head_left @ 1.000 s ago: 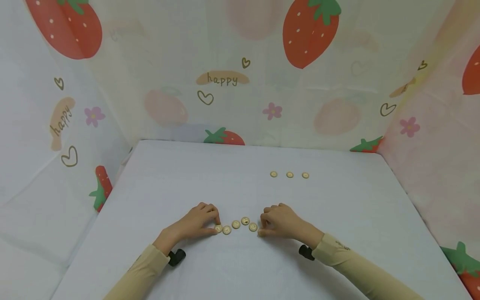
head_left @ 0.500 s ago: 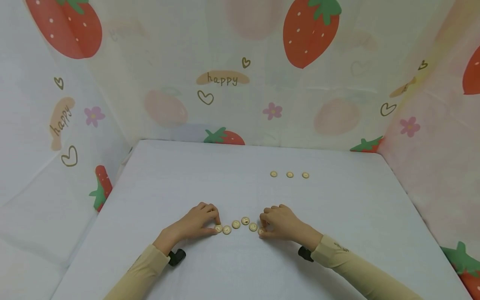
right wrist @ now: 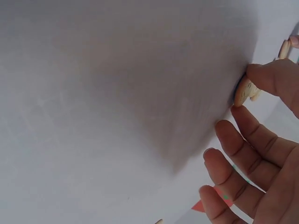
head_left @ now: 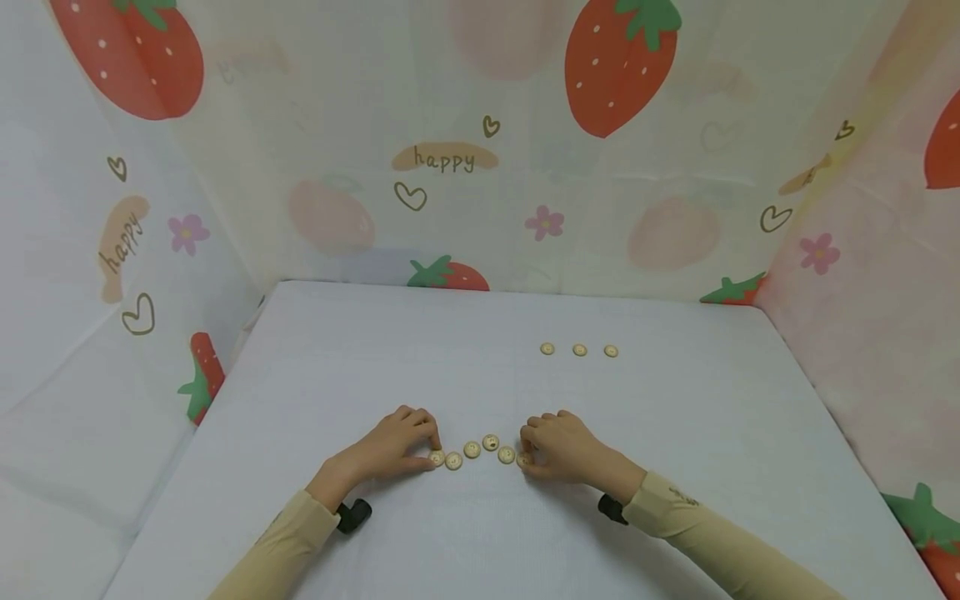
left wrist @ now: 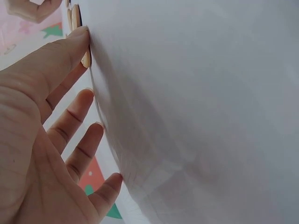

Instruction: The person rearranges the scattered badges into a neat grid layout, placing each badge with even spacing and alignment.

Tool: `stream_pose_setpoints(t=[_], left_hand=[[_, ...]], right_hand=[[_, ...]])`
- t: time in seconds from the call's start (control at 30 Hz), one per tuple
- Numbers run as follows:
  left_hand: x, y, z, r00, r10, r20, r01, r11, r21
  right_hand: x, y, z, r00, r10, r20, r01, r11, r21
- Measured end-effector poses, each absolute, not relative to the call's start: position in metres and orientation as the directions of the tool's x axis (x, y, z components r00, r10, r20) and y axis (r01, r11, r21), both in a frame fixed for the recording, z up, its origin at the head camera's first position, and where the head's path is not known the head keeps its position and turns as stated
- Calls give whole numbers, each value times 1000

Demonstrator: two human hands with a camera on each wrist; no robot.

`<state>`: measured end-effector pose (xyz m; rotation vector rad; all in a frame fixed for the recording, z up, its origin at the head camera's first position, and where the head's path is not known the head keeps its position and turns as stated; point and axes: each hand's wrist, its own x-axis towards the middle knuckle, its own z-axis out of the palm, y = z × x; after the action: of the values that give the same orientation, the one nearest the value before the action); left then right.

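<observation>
On the white table, several small round wooden discs with dark markings form a bent row; the topmost disc [head_left: 491, 442] sits near its middle. At the row's left end my left hand [head_left: 386, 446] pinches a disc [head_left: 437, 458] between thumb and forefinger, its other fingers spread. In the left wrist view that wooden disc [left wrist: 86, 59] shows between the fingertips, low on the cloth. My right hand [head_left: 566, 448] pinches the right-end disc [head_left: 523, 459], partly covered by the fingers. The right wrist view shows this disc [right wrist: 241, 91] tilted in view between thumb and forefinger.
Farther back on the right, three similar discs, with one disc [head_left: 580, 350] in the middle, lie in a straight, spaced line. Strawberry-printed cloth [head_left: 450, 217] walls the table at the back and both sides. A dark camera [head_left: 354, 515] is worn at the left wrist.
The disc at my right fingertips has come into view at the row's right end and shifted slightly toward the back. My left hand has stayed in place.
</observation>
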<state>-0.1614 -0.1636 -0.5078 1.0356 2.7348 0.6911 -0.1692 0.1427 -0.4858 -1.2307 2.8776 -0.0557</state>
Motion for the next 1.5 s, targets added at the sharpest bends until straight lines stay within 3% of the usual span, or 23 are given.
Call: stream_pose_setpoints(t=[0.3,0.8,1.5], left_hand=[[-161,-163,-509,-756,654,34,591,659,465],[-161,-163,-510,-756,654,25,589,663,462],[-161,-162,-506,-755,654,38,593,657,465]], right_hand=[[-171,142,-492,-678,-735,11,-733,677,69],[-179,150,-489,-657,-750,83,-753,658,-11],[-206,161,-491,-710,-697,103,-703,709,-53]])
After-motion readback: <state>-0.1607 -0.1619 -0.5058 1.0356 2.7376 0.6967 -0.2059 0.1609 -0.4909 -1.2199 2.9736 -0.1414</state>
